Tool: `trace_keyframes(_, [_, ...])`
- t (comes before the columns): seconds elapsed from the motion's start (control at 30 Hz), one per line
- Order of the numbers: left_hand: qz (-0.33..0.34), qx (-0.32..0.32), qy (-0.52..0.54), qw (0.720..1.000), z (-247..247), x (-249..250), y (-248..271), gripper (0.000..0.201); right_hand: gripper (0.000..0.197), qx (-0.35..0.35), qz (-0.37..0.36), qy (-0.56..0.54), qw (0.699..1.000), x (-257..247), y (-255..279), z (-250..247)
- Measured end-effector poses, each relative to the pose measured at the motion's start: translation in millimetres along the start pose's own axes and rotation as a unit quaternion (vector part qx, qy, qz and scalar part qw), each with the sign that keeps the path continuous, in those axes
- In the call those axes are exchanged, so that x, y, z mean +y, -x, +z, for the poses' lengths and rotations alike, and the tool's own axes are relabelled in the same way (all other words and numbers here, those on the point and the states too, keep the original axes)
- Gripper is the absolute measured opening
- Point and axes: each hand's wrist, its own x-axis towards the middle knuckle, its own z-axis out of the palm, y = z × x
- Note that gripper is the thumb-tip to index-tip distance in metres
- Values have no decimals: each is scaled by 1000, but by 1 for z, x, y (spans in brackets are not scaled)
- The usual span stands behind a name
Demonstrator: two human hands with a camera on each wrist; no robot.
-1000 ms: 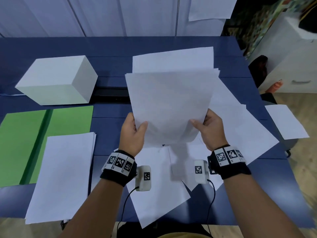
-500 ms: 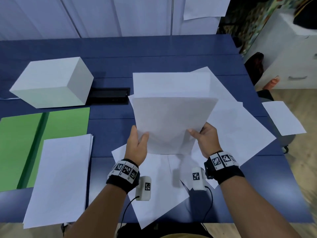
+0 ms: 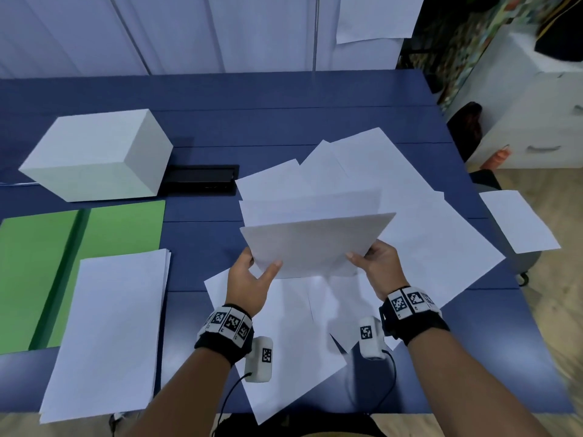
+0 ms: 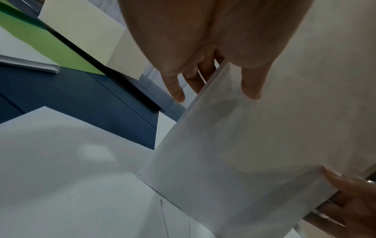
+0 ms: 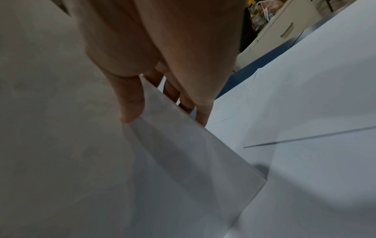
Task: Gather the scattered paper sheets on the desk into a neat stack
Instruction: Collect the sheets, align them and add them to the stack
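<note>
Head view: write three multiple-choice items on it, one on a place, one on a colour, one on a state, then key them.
1. Where does the white box stand?
A. Far left of the desk, behind the green folder
B. On the floor
C. Under the held sheets

2. What colour is the open folder?
A. Red
B. Green
C. Black

3. How are the held sheets held?
A. Lying flat, untouched
B. By the left hand alone
C. By both hands, one at each side

Key:
1 A, the box sits on the blue desk beyond the folder.
2 B, its cover is bright green.
3 C, the left hand and the right hand each pinch a lower corner.
</note>
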Motion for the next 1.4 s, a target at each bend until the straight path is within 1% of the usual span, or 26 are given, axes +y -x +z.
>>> trace_keyframes(0.1, [-2,11,3,1000,-3,2,0,27,27,-1,-9,10,1000,-6,1,-1])
trace_keyframes(0.2, [23,25,9,999,-5,8,-3,28,27,-9,-27,6,1000,-13,1,-1])
trace_keyframes(0.3, [46,23,24,998,-6,15,-5,42,31,-24,-34,-1,999,-16,3,0])
trace_keyframes(0.37, [52,22,36,998,-8,18,-4,47,31,-22,-30,0,999,-17,4,-1])
trace_keyframes(0.43, [63,24,41,997,-9,21,-5,43,31,-23,-34,1,999,-20,3,-2])
trace_keyframes(0.57, [73,21,35,996,-5,25,-7,25,27,-28,-40,30,998,-20,0,-3])
trace_keyframes(0.73, [55,-10,-34,998,1,6,-3,12,20,-10,-16,93,995,-8,-2,-1])
trace_keyframes(0.87, [45,-21,-57,997,0,-11,-2,13,18,-8,-17,118,993,-1,-2,-2])
trace_keyframes(0.97, [50,-15,-73,996,-4,-9,-4,14,16,0,-26,137,990,-1,-2,0])
trace_keyframes(1.03, [54,-13,-64,996,-7,-7,-9,16,15,14,-27,140,990,-3,-2,4])
trace_keyframes(1.1, [58,0,-54,997,-10,-3,-16,22,16,31,-34,138,989,-8,-3,12])
trace_keyframes(1.17, [56,32,-60,996,-15,1,-27,26,16,54,-43,139,988,-13,-5,26])
trace_keyframes(1.23, [48,61,-65,995,-19,9,-40,21,13,75,-46,155,984,-18,-8,42])
trace_keyframes(1.3, [40,80,-74,993,-28,18,-51,17,7,82,-34,181,979,-21,-14,61])
trace_keyframes(1.33, [38,87,-85,992,-35,22,-56,15,8,82,-28,198,976,-21,-17,71])
trace_keyframes(1.4, [33,100,-110,988,-52,23,-61,12,24,78,-16,233,969,-20,-22,92])
